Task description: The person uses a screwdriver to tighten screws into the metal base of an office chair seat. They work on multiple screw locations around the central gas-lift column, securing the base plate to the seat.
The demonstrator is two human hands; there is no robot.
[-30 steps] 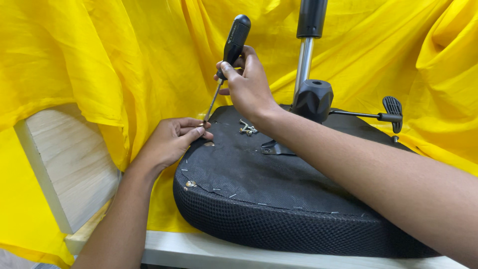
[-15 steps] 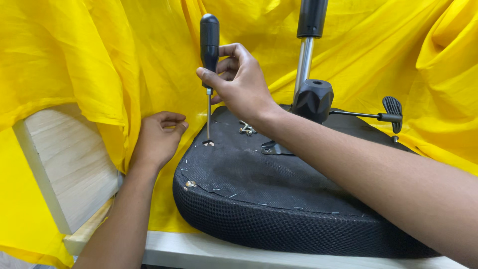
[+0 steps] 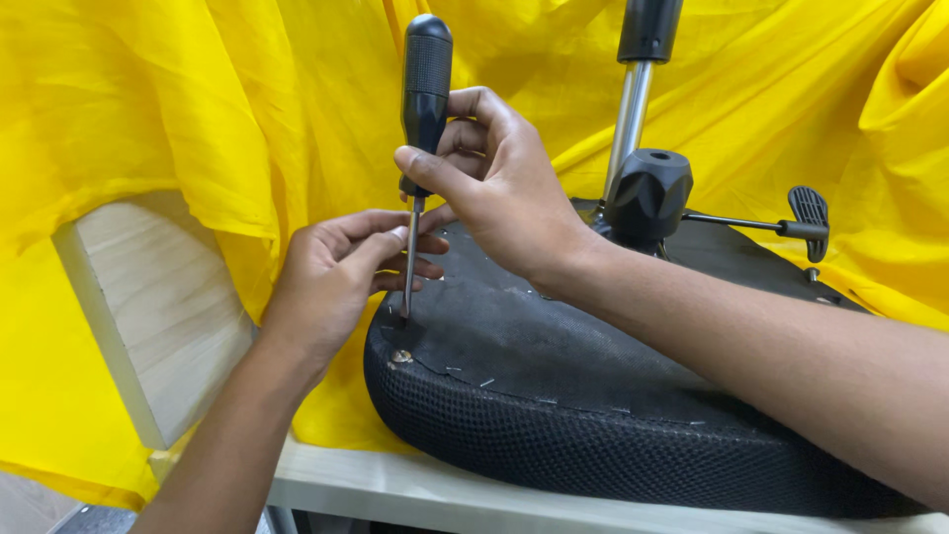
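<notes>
At nine o'clock a pale wooden block [image 3: 148,316] leans under the yellow cloth [image 3: 198,119], unmoved from a second ago. Next to it, the left hand [image 3: 341,282] has changed its job: a second ago its fingers lay spread on the edge of the seat, and now thumb and fingertips are pinched together on the thin shaft of the screwdriver [image 3: 423,129], low down near the tip, steadying it. The tool itself has swung from a slant to upright over the last second, and its tip now stands on the black underside of the upturned seat [image 3: 554,396], near the seat's ten o'clock corner, just above a small metal fitting [image 3: 400,356] at the edge of the mesh. The right hand [image 3: 504,188] has slid along with it and now closes round the lower end of the black handle, fingers wrapped and thumb across the front, with the top of the handle standing free at twelve o'clock. To my eye this means aiming is over and the tool is seated for turning or pressing. Further right, at one o'clock, the chrome post [image 3: 630,119] rises from the black hub [image 3: 647,193], and the lever [image 3: 806,222] sticks out toward three o'clock; none of these has shifted. The seat rests on the pale worktop [image 3: 395,489].
</notes>
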